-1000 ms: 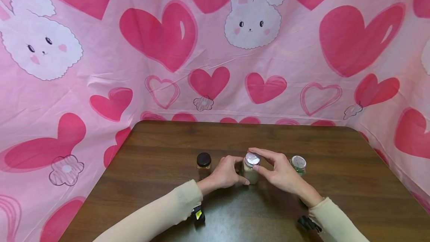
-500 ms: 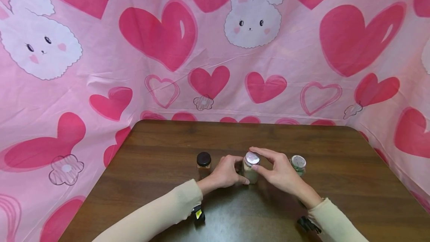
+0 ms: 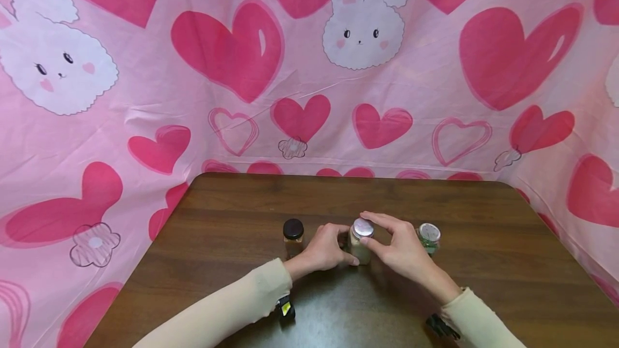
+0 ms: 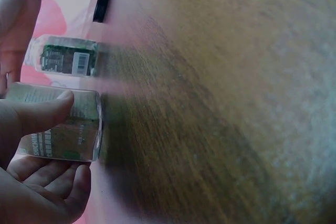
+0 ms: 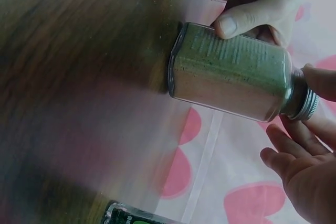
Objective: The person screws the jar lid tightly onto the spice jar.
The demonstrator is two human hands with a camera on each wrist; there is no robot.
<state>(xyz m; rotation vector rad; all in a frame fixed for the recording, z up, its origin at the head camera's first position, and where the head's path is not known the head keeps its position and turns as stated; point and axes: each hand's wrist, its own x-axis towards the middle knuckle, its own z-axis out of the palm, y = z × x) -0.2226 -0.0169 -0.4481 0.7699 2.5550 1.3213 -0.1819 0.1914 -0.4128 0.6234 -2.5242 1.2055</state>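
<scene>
A square glass spice jar point(image 3: 360, 251) with greenish-tan powder in it stands upright on the table. My left hand point(image 3: 329, 247) grips its body, the thumb point(image 4: 47, 111) across the near face and the fingers along the opposite side. On top is a silver screw lid point(image 3: 362, 228), which my right hand point(image 3: 401, 246) pinches between thumb and fingers. From the right wrist, the ridged lid point(image 5: 307, 104) shows on the jar's neck. Right of the right hand stands a jar of green herbs point(image 3: 429, 238) with a pale dotted top. Its barcode label faces the left wrist camera.
A jar with a black lid point(image 3: 293, 229) stands just left of my left hand, partly behind the wrist. A small black cap point(image 4: 101, 9) lies on the table beyond the herb jar. The brown wooden table point(image 3: 232, 203) ends at a pink heart-print cloth point(image 3: 309, 79).
My right hand has turned slightly at the lid, its thumb and wrist shifting a little to the left. The left hand and the jars hold their places.
</scene>
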